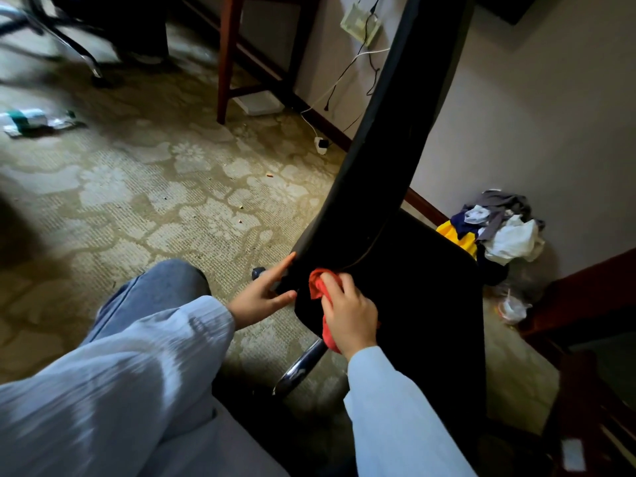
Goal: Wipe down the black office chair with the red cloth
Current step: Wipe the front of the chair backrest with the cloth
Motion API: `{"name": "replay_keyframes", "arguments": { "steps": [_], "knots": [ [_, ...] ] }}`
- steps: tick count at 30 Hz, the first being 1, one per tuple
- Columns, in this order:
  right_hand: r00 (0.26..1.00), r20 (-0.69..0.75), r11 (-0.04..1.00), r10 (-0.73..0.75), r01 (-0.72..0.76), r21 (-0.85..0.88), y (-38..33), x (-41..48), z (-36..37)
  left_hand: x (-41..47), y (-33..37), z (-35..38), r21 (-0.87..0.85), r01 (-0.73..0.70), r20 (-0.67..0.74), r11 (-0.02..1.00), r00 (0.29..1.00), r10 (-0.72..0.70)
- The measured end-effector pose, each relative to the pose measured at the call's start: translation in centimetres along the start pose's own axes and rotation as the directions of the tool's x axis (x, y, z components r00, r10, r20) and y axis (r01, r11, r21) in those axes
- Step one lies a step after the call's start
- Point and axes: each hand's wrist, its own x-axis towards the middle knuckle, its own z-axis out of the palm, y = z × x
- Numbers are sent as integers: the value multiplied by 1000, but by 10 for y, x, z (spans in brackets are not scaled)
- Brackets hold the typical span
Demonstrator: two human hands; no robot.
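Wiping seam where backrest (395, 132) meets seat (433, 304): right hand (349, 313) grips bunched cloth (316, 280), presses it against chair (358, 228) low down, likely because dust gathers in that crease. Left hand (263, 296), fingers straight and spread, touches backrest's lower edge; holds nothing, probably steadies chair against rolling or swivelling under push. Cloth tail hangs below right wrist. Chair stands on carpet (155, 201) near wall (550, 132), clothes pile (502, 228) behind. How much of chair already wiped: cannot tell.

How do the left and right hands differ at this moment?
The left hand is empty, fingers straight, touching the backrest edge of the black chair; the right hand curls around the red cloth, pressing it where backrest meets seat. Both have pale blue sleeves.
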Motion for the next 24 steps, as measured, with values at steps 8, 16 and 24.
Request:
{"name": "replay_keyframes", "arguments": {
  "steps": [8, 16, 24],
  "knots": [
    [912, 183, 909, 366, -393, 141, -17, 1, 21, -2, 3, 0, 78, 19, 83, 997, 996, -25],
    [764, -160, 718, 625, -483, 502, 8, 2, -6, -1, 7, 1, 104, 9, 84, 995, 996, -18],
    [715, -498, 790, 491, -126, 600, 4, 30, -55, -5, 13, 2, 72, 12, 85, 997, 996, -18]
  ]
}}
